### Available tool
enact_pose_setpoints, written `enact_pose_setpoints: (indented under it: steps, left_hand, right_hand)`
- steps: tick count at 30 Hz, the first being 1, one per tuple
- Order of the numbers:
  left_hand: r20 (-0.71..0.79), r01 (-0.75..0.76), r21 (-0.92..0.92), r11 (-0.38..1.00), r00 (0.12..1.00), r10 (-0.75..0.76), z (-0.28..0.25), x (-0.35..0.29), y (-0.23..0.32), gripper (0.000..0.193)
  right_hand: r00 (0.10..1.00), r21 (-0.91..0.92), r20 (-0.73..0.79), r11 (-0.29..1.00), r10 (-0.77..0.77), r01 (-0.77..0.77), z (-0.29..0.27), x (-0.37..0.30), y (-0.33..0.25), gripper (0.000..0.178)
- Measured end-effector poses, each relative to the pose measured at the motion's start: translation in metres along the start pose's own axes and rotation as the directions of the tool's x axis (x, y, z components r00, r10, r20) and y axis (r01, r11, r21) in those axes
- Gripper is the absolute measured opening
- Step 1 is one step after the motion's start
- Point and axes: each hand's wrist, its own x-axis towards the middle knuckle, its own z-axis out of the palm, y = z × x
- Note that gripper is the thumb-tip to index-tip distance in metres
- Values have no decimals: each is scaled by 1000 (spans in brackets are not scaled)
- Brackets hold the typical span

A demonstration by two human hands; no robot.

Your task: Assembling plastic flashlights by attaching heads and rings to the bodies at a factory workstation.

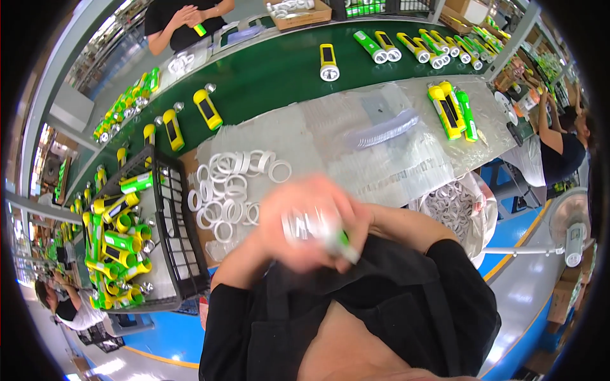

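In the head view, both hands are close together in front of the chest, just above the black apron, and they are very blurred. The left hand [289, 225] covers the front of a green flashlight [337, 241]; its fingers look curled around the white head part, but the blur does not let me tell how tight the grip is. The right hand [356, 222] is just beside it, touching the same flashlight, and I cannot tell how far its fingers are open.

On the worktable [381, 165], covered with clear plastic sheet, a pile of white rings [232, 187] lies just beyond the hands. To the left stands a black wire basket [171, 228] full of yellow and green flashlights [117, 244]. More rings fill a plastic bag [454, 209] on the right. Behind the table runs a green conveyor belt [273, 76] with flashlights spaced along it. Another person's hands [194, 16] are at the far side of the belt.
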Motion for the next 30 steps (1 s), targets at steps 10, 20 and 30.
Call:
enact_pose_setpoints:
  steps: [10,20,30]
  left_hand:
    - [-351,107,322,941,936,14,-55,55,-59,25]
    - [-476,447,833,327,880,9,-143,81,-248,40]
    - [-343,563,56,824,786,-514,-32,90,-197,51]
  right_hand:
    - [764,-31,-634,992,-114,123,-60,-55,-84,48]
    - [-195,256,-823,-43,-534,-966,-204,-263,-98,59]
    - [-73,-145,-716,249,-694,-957,-165,-246,-107,75]
